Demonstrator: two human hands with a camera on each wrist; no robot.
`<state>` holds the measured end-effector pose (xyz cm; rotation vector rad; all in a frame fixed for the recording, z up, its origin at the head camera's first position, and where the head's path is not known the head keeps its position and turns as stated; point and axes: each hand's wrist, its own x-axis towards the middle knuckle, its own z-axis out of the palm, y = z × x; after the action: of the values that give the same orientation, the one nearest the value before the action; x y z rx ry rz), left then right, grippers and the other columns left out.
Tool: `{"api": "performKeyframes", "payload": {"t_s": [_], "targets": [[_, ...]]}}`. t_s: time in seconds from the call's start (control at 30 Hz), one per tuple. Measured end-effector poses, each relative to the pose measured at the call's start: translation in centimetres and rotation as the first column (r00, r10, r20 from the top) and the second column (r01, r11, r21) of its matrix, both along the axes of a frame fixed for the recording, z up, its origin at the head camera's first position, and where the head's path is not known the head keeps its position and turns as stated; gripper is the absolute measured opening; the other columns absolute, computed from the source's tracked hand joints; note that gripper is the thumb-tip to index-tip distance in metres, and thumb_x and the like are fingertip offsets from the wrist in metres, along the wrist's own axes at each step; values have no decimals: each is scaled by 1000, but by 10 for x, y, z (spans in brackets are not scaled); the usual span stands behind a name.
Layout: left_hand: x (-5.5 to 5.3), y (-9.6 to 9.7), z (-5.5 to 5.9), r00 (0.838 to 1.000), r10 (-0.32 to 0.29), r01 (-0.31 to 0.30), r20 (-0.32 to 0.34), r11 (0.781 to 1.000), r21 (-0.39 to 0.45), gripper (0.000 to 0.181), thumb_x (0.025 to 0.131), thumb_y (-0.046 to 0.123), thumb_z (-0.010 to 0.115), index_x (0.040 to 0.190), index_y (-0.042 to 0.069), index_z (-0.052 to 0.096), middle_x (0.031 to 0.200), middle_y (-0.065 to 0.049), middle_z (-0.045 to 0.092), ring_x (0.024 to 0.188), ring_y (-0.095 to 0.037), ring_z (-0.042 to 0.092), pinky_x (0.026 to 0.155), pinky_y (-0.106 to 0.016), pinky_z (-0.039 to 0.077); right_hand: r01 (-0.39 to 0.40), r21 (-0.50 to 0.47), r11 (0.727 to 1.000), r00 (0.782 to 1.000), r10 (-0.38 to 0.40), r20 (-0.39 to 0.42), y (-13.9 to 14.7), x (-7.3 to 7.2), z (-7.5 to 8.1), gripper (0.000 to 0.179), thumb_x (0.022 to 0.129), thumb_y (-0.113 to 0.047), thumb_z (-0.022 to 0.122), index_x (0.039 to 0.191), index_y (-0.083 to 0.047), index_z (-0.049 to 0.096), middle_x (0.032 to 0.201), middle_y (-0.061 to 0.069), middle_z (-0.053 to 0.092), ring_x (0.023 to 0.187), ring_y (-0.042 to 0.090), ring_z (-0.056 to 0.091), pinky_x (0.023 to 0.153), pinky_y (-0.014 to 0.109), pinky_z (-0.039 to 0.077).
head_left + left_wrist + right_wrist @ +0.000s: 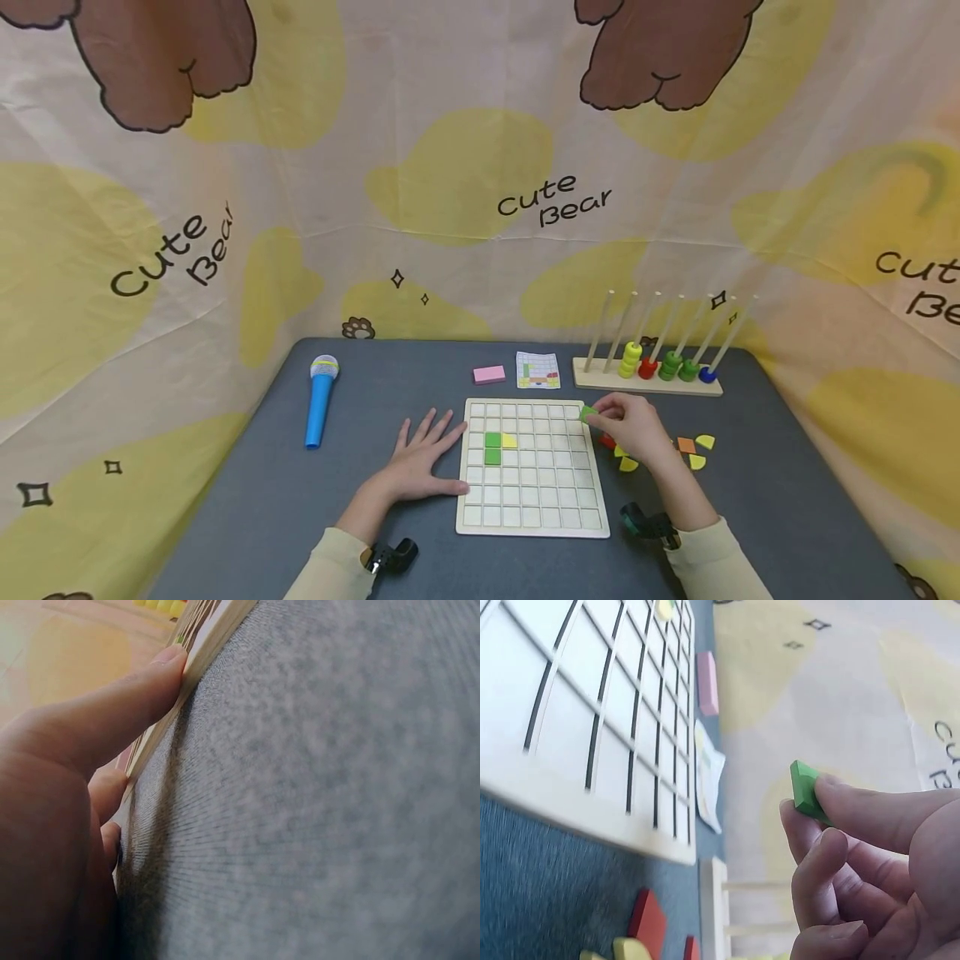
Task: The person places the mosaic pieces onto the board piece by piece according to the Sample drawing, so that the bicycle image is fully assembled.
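Pinching a green tile point(587, 413) — right grip point(630, 423), loose pieces point(686, 446), bead rack point(648, 382) near (left grip point(415, 468) spread).

Black lettering point(555, 200) on the cream, yellow-patched fabric backdrop point(435, 75) reads "Cute Bear" beyond and between the left hand point(417, 468) and right hand point(630, 422), again farther left, and farther right, cropped by the head view's edge.

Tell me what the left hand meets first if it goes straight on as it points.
The board: the left hand already touches its left edge. Whether the fingertips would push it or slide over the top is hard to judge.
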<state>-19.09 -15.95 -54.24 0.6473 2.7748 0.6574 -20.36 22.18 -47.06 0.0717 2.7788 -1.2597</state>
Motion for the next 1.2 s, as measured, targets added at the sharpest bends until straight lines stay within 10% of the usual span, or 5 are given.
{"api": "performKeyframes", "payload": {"t_s": [1.2], "targets": [[0,1,0,1000,3,-2,6,1000,-14,104,77,78,65,162,32,24,171,-1,14,158,-34,0,119,-67,-9,-259,-98,961,966,257,-26,-85,17,-26,10,84,-23,83,85,-19,74,80,-3,65,71,16,56,63,29,46]]}}
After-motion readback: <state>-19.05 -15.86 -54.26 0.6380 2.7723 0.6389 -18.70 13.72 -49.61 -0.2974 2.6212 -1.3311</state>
